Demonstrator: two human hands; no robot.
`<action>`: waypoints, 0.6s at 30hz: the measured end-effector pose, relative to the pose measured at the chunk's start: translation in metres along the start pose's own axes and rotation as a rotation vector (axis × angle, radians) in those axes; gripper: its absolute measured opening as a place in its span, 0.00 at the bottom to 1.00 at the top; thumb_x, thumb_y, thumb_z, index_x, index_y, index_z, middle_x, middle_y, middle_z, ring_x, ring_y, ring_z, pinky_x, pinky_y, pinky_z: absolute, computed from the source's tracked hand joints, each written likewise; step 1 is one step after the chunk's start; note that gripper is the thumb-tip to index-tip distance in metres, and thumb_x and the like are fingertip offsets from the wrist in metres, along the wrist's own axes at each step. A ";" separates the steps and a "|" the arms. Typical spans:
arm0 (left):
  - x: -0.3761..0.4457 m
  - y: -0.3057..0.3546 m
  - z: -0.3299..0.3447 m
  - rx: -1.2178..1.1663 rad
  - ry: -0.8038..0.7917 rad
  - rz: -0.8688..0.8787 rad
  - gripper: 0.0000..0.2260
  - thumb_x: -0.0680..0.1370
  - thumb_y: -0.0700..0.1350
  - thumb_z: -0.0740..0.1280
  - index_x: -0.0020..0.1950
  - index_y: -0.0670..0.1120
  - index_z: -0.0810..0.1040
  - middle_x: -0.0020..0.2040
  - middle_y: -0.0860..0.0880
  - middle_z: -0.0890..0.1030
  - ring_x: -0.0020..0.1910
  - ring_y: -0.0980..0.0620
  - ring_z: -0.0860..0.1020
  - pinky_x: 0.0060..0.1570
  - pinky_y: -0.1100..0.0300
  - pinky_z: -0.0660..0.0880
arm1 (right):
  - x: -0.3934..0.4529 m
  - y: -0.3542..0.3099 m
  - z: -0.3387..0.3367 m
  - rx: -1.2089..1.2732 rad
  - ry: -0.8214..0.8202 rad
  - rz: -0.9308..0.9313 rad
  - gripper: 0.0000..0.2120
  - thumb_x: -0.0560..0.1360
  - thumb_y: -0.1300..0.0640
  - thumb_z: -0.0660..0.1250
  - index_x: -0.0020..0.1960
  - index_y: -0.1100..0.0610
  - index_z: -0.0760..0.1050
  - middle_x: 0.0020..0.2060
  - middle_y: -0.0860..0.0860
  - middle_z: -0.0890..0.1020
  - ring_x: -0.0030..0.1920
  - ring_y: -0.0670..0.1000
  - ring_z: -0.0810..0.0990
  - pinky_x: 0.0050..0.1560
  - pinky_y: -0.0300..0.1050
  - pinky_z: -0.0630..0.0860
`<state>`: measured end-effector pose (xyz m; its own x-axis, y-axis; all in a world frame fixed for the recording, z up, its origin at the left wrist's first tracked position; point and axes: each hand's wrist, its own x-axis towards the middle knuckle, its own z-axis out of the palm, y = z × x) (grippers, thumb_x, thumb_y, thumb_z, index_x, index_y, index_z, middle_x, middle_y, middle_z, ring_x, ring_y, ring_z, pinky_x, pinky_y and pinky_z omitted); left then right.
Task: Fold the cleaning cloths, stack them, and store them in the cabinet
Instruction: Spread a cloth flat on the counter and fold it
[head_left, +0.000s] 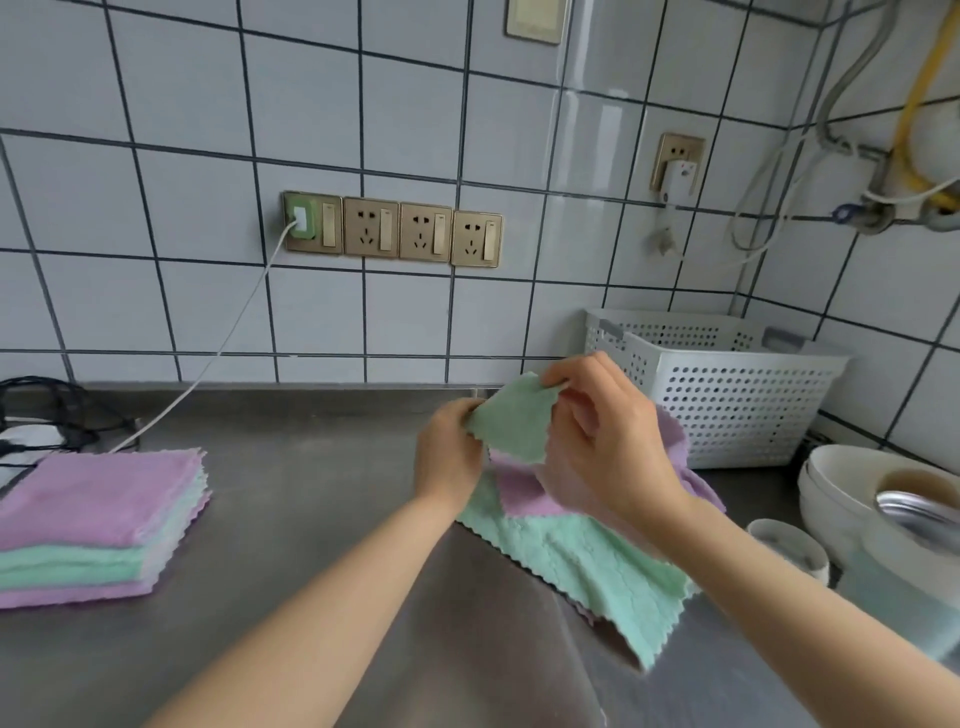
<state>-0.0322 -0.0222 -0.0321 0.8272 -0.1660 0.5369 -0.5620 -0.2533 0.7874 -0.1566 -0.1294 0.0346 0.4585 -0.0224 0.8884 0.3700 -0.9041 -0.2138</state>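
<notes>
A two-sided cleaning cloth (576, 561), green on one face and purple on the other, hangs over the steel counter right of centre. My left hand (449, 457) pinches its upper corner on the left. My right hand (610, 436) grips the same raised green corner from the right, with purple folds bunched beneath the palm. The cloth's lower green part drapes down onto the counter. A stack of folded cloths (98, 525), purple on top with green and purple layers below, lies at the left of the counter.
A white perforated basket (727, 384) stands against the tiled wall at the back right. White bowls (841, 483), a metal utensil and a cup (789, 551) crowd the right edge. A charger cable (208, 364) runs from the wall sockets (395, 231) to black cords at far left.
</notes>
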 end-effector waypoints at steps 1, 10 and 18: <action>0.005 -0.004 -0.007 -0.007 0.009 -0.003 0.15 0.72 0.32 0.61 0.49 0.47 0.82 0.45 0.50 0.84 0.45 0.49 0.80 0.43 0.57 0.76 | 0.003 -0.003 0.000 0.007 -0.020 0.004 0.15 0.71 0.71 0.60 0.53 0.59 0.76 0.45 0.47 0.74 0.44 0.44 0.74 0.45 0.35 0.72; -0.001 0.022 -0.151 0.101 0.183 0.251 0.12 0.70 0.30 0.67 0.48 0.45 0.79 0.44 0.54 0.76 0.49 0.50 0.75 0.49 0.64 0.69 | 0.027 -0.084 -0.017 -0.062 -0.079 0.008 0.08 0.70 0.64 0.73 0.49 0.60 0.84 0.42 0.51 0.71 0.45 0.56 0.74 0.46 0.38 0.66; -0.024 0.010 -0.223 0.349 -0.143 0.292 0.12 0.64 0.47 0.80 0.35 0.50 0.76 0.36 0.57 0.76 0.40 0.55 0.72 0.46 0.56 0.66 | 0.041 -0.114 -0.027 0.276 0.006 0.184 0.05 0.77 0.62 0.66 0.44 0.60 0.80 0.38 0.53 0.78 0.39 0.49 0.76 0.39 0.40 0.71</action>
<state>-0.0591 0.1917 0.0305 0.6408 -0.4014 0.6544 -0.7561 -0.4776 0.4474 -0.2022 -0.0386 0.1066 0.5334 -0.1778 0.8270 0.4866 -0.7352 -0.4719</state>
